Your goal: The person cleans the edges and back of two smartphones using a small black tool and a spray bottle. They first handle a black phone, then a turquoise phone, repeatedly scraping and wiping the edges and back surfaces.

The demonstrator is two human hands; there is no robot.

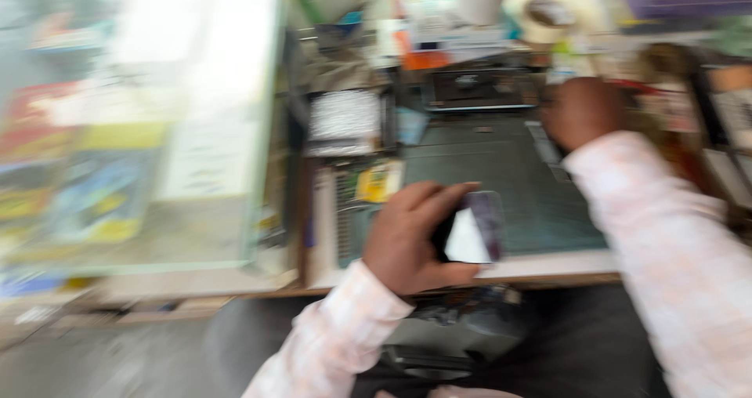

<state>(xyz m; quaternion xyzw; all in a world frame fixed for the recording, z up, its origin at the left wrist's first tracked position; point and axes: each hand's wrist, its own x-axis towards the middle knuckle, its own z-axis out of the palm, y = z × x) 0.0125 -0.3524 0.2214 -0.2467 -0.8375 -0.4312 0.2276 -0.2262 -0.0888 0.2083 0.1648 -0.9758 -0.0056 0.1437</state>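
Left hand [409,237] grips a phone [472,227] over the green mat [501,179]; right hand [581,112] reaches back, grasp unclear through blur; best keep phone steady, thumb off glass.

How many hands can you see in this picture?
2. The left hand is near the middle, holding a phone over the green mat. The right hand reaches to the mat's far right corner. The picture is blurred, so others could be missed.

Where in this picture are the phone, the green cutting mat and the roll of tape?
phone [472,229]: head view, on its glossy face, held in the left hand [407,241].
green cutting mat [501,175]: head view, bare middle.
roll of tape [546,14]: head view, on its side, blurred.
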